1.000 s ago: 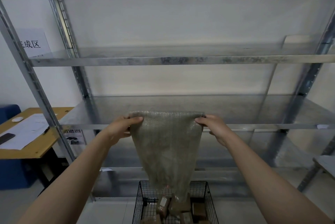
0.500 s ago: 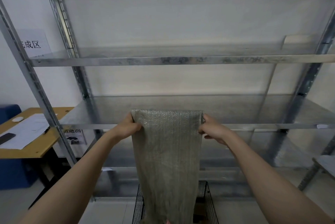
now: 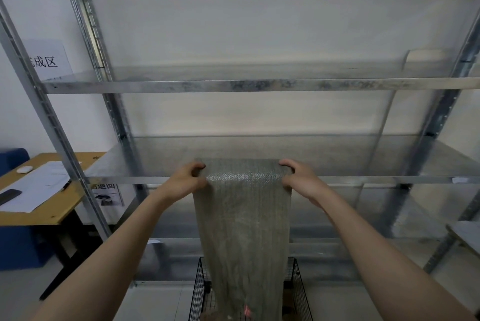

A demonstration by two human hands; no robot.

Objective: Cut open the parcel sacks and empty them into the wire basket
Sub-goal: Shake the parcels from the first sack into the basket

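Grey-green woven plastic sack (image 3: 242, 230) looks floppy and light; left hand (image 3: 185, 181) and right hand (image 3: 302, 180) pinch its top corners, probably the best hold.

Person, head view: two bare hands and forearms
Left hand (image 3: 181, 180) and right hand (image 3: 302, 180), both uncovered, knuckles showing along the backs; left forearm (image 3: 124, 237) and right forearm (image 3: 363, 237), bare along the whole visible length, narrow at the wrist, widening toward the lower frame edge; wrists bare; fingernails too small to make out
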